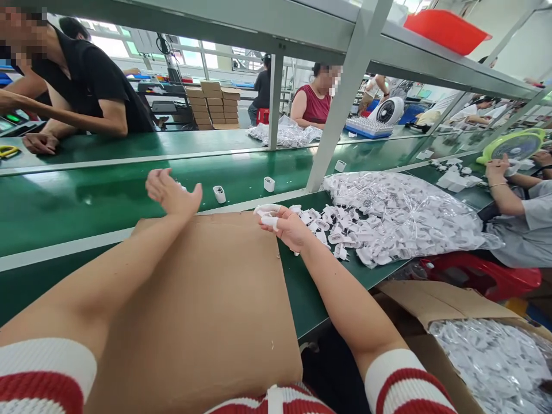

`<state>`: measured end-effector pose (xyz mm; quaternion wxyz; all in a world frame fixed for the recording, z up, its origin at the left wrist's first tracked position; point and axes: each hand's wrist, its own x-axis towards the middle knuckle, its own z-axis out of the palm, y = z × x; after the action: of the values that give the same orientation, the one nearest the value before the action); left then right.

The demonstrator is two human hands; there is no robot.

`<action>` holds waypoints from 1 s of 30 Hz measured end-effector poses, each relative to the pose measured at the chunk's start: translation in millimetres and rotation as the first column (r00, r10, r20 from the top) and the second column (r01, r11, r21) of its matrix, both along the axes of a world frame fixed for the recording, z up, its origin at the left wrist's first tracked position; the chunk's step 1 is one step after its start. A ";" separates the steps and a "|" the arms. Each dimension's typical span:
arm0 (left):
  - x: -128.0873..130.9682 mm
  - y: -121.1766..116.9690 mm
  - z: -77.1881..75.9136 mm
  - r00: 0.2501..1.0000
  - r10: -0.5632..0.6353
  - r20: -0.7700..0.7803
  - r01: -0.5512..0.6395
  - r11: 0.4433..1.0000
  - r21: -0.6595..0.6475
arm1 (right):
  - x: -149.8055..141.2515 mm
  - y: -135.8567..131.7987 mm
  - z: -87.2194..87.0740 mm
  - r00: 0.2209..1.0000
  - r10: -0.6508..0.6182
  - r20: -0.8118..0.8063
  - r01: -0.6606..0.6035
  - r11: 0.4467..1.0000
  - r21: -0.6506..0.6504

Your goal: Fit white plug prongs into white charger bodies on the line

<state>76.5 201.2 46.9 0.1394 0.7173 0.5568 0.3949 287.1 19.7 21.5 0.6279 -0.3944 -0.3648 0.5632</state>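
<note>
My left hand [172, 192] reaches over the green conveyor belt, open, with its fingers and thumb spread. A small white part behind it is mostly covered by the hand. To its right on the belt stand two white plastic housings, a nearer one [219, 194] and a farther one [269, 184]. My right hand [284, 225] hovers at the far right corner of a cardboard sheet [215, 299], white covers on its thumb and finger. Its fingers are curved with a small gap, and I see nothing held between them. Beside it lie loose white plastic parts [340, 227].
A large clear bag of white parts [414, 213] lies on the right of the bench. Below it stands an open carton [431, 305] of bagged parts. A grey metal post [340, 109] rises beside the belt. Co-workers sit across and to the right.
</note>
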 end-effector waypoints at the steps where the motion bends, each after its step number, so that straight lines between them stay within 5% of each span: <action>1: 3.6 2.3 -5.3 0.999 0.023 -0.038 -0.021 0.999 0.039 | -1.7 -0.4 0.0 1.000 -0.005 0.030 0.004 1.000 0.028; 5: 21.8 15.0 -22.1 0.976 0.024 -0.218 -0.049 0.992 -0.112 | -9.7 0.8 -5.2 0.985 -0.091 0.146 0.089 0.996 0.018; 7: 25.9 20.7 -24.1 0.978 -0.011 -0.209 -0.040 0.970 -0.238 | -12.1 2.3 -9.8 0.973 -0.115 0.200 0.120 0.993 -0.012; 10: 24.0 17.9 -21.6 0.985 -0.080 -0.150 0.039 0.965 -0.258 | -11.0 4.0 -15.5 0.944 -0.160 0.288 0.170 0.985 -0.009; 15: 15.0 -41.3 -26.1 0.924 -0.373 -0.085 0.334 0.895 -0.295 | -1.8 2.6 -12.8 0.851 -0.348 0.393 0.323 0.937 0.130; 19: 6.6 -103.1 -39.4 0.823 -0.564 0.073 0.542 0.739 -0.400 | 1.3 0.3 -4.8 0.957 -0.176 0.230 0.168 0.984 0.054; 22: 2.3 -123.8 -46.9 0.818 -0.547 0.176 0.570 0.733 -0.371 | -1.0 -0.4 -3.8 0.983 -0.035 0.178 0.037 0.999 -0.009; 25: 0.0 -125.5 -50.7 0.807 -0.557 0.198 0.590 0.739 -0.325 | -7.4 -3.2 -6.2 0.967 -0.038 0.253 0.047 0.998 -0.031; 27: -0.4 -123.6 -51.7 0.782 -0.587 0.208 0.622 0.721 -0.306 | -14.0 -7.5 -6.3 0.889 -0.135 0.438 0.127 0.991 0.048; 30: 0.3 -121.1 -52.4 0.755 -0.609 0.244 0.656 0.706 -0.265 | -24.6 -15.4 -2.8 0.583 -0.266 0.768 0.061 0.957 0.285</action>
<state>76.8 80.0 -5.4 0.4244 0.8009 0.3240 0.2709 262.4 4.2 18.7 0.4883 -0.5618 -0.6304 0.2203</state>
